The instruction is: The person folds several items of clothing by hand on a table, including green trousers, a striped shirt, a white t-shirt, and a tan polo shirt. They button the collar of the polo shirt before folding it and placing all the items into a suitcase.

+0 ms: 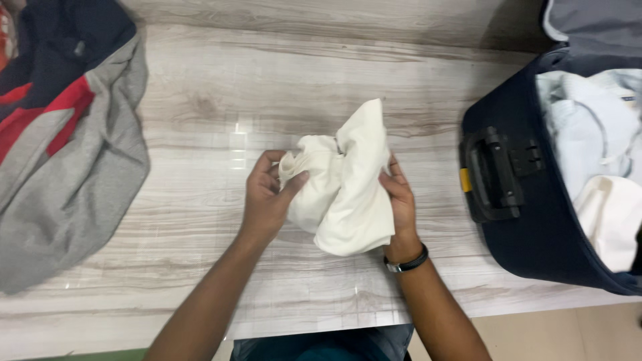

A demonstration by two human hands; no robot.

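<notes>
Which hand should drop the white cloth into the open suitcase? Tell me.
Right hand, probably: it grips the white cloth on the side nearer the navy suitcase; the left hand is farther away.

A pale counter (200,100) with a grey-brown wood-grain finish fills most of the view, its glossy surface catching a soft overhead light as a small bright patch near the middle. A darker strip of shadow runs along the counter's far edge at the top. Beyond the near edge, at the lower right, a plain beige floor (568,334) shows. A sliver of green surface (100,355) appears at the bottom left, too small to identify.
</notes>
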